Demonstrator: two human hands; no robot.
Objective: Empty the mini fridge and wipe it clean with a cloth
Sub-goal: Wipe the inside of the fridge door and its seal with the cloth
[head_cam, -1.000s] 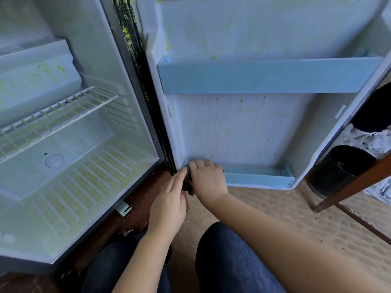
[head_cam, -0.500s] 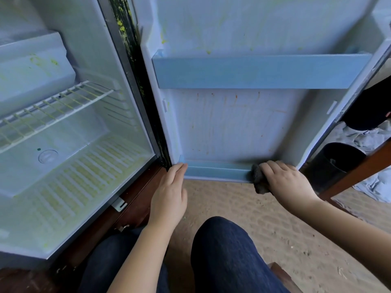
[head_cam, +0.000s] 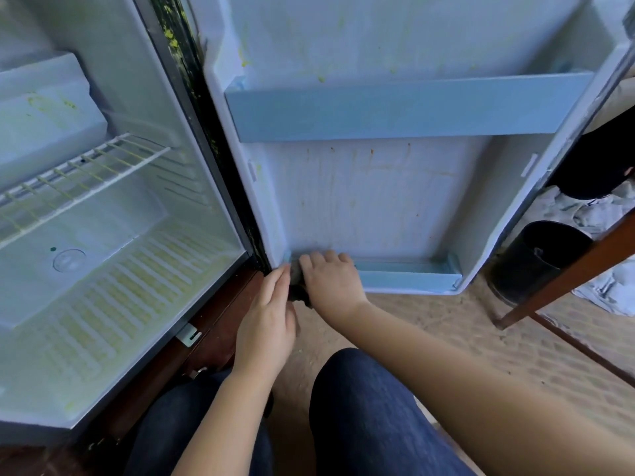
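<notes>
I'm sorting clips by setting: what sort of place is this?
Probably a room in a home: an open mini fridge, woven floor matting, and crumpled fabric by a black bin.

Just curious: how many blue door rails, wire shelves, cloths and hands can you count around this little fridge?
Blue door rails: 2, the upper rail and the lower rail
Wire shelf: 1
Dark cloth: 1
Hands: 2, the left hand and the right hand
Total: 6
</notes>
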